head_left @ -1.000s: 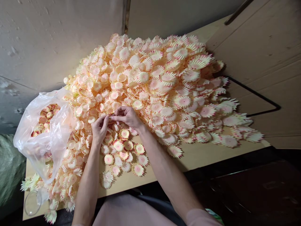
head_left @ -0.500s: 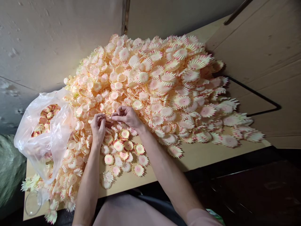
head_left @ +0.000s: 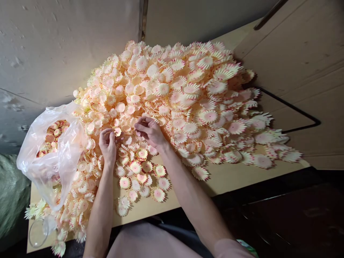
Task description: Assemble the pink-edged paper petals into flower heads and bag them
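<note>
— Spotted a clear plastic bag far left, stuffed with flower pieces. And the left hand?
— Pinched shut on one small flower head, held just over the pile.
— And the right hand?
— Curled, fingertips down on the heap of flower heads covering the table; could not tell about any grip.

flower piece: small, peach with a jagged petal edge, pinched at the left hand fingertips, just over the heap
flower heap: loads of the same fringed discs, piled loose on the table – scattered singly at the near edge
</note>
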The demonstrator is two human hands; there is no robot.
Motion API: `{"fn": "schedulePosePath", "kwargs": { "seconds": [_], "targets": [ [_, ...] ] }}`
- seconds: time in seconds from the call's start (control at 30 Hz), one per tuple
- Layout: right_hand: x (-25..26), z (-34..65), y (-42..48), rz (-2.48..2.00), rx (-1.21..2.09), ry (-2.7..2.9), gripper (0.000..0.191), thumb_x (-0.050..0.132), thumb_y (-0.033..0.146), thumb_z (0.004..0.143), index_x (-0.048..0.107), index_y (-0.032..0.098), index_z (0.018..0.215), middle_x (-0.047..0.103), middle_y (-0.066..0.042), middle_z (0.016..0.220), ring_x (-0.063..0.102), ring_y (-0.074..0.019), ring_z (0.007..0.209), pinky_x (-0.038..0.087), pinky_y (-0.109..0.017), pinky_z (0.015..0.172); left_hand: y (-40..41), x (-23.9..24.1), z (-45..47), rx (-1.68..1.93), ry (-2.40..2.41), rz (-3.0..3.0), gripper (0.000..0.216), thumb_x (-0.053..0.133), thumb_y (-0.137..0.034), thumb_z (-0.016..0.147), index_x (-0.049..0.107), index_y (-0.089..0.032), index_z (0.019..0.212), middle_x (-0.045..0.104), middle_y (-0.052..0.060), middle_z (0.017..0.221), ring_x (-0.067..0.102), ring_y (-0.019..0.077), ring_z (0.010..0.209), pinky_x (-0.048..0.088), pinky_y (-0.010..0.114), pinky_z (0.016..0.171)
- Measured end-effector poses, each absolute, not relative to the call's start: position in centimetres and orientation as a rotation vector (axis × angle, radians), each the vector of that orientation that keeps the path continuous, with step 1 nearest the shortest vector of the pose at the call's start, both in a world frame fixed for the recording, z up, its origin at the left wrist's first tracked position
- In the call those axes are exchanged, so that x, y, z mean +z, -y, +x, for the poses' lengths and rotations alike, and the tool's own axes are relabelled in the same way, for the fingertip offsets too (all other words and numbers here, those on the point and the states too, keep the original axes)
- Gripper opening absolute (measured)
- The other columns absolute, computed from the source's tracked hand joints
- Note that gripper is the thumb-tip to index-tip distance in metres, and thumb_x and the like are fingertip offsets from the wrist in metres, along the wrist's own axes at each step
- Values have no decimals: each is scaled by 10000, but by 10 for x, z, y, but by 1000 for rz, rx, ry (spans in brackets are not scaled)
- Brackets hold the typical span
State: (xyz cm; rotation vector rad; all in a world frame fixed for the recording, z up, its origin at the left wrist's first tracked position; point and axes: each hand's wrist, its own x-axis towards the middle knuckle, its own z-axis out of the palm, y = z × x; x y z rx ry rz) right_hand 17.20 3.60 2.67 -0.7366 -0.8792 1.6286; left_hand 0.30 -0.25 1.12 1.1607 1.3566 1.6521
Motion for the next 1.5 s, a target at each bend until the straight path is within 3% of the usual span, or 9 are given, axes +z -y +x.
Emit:
{"fn": "schedulePosePath", "kwargs": {
  "seconds": [0.13, 0.23, 0.43, 0.63, 0.83, 1.27, 1.5],
  "targets": [
    [25, 169, -31, -670, 1654, 1087, 315, 860, 334, 599, 646, 177, 769, 705, 8, 686, 589, -99, 492, 476, -231, 472, 4, 11, 4, 1627, -1442, 1319, 249, 612, -406, 868, 578, -182, 971, 648, 21, 806, 647, 107, 705, 538, 196, 636],
    [24, 167, -29, -650, 1628, 1179, 297, 856, 313, 610, 672, 168, 792, 739, -17, 751, 633, -118, 516, 534, -256, 513, 5, 8, 4, 1575, -1481, 1444, 235, 610, -395, 876, 602, -175, 959, 662, 16, 763, 619, 88, 635, 485, 166, 576],
    [19, 162, -30, -775, 1462, 1221, 313, 848, 340, 613, 695, 161, 819, 765, -63, 880, 671, -133, 556, 571, -252, 504, 6, 6, 5, 1562, -1445, 1495, 241, 596, -406, 882, 603, -186, 979, 676, 15, 753, 625, 94, 608, 467, 171, 537],
    [18, 160, -29, -778, 1492, 1187, 298, 853, 325, 606, 673, 167, 784, 745, -30, 761, 632, -124, 449, 531, -234, 407, 9, 9, 6, 1518, -1444, 1661, 212, 590, -370, 891, 614, -179, 980, 713, 39, 776, 645, 99, 611, 431, 166, 514],
    [21, 161, -27, -777, 1490, 1204, 290, 847, 344, 610, 665, 167, 750, 725, -17, 711, 603, -111, 414, 509, -229, 392, 9, 9, 7, 1500, -1422, 1703, 217, 589, -370, 893, 615, -177, 988, 734, 58, 821, 682, 121, 684, 464, 173, 550],
    [21, 164, -28, -779, 1499, 1223, 298, 842, 362, 611, 662, 170, 750, 718, -17, 719, 603, -111, 429, 512, -241, 414, 10, 14, 9, 1485, -1442, 1706, 224, 599, -384, 886, 623, -173, 955, 721, 34, 756, 634, 91, 574, 403, 159, 476],
    [23, 165, -27, -794, 1512, 1217, 288, 840, 359, 614, 652, 171, 724, 701, -11, 674, 593, -111, 410, 491, -240, 398, 10, 11, 9, 1475, -1415, 1689, 212, 592, -374, 892, 627, -180, 970, 732, 45, 813, 674, 109, 648, 468, 173, 562]
  ]
}}
